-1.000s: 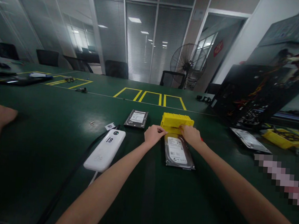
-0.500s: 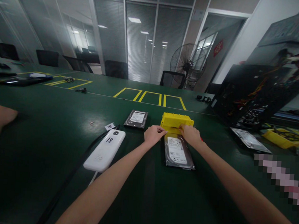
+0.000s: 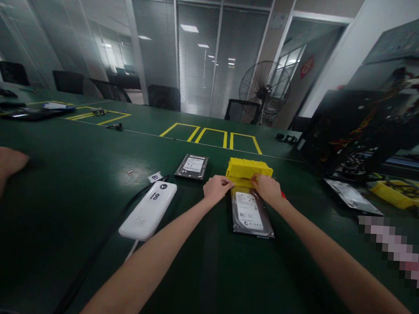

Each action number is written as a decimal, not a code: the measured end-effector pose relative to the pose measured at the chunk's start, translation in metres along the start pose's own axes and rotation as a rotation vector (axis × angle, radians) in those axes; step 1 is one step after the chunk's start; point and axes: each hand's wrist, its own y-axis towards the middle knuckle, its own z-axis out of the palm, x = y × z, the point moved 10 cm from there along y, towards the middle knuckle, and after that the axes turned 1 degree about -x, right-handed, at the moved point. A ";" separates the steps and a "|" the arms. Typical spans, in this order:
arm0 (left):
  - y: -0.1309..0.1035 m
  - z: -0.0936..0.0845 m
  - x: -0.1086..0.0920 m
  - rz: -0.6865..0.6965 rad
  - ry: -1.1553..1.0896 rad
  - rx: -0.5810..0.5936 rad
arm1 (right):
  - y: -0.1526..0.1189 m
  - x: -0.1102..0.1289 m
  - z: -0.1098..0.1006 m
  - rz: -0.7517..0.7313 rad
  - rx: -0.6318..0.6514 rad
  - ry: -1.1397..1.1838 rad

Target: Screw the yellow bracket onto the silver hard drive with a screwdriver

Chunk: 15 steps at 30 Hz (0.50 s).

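Observation:
A small yellow plastic bin sits on the green table in front of me. My left hand is closed, its thumb and finger pinching the bin's near left edge. At the bin's near side, the fingers of my right hand are pinched together; what they hold, if anything, is too small to make out. Right below the bin lies a silver hard drive with a white label, its far end partly covered by the bin and my right hand. A second, darker hard drive rests to the left.
Left of my forearm lies a white power bank marked 18, with cables. At right are an open computer case, another hard drive and a yellow tray. Another person's hand shows at the left edge. Yellow tape outlines mark the table.
The view has shifted very slightly. Both my hands keep their places at the yellow bin. The other person's hand at the left shows a little more.

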 end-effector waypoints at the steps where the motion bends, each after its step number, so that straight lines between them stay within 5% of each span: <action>1: 0.000 0.000 0.000 -0.002 -0.002 0.002 | -0.001 -0.001 -0.001 0.000 0.007 0.003; 15: 0.000 0.001 0.000 -0.003 0.002 0.016 | -0.026 -0.014 -0.026 -0.317 0.115 0.075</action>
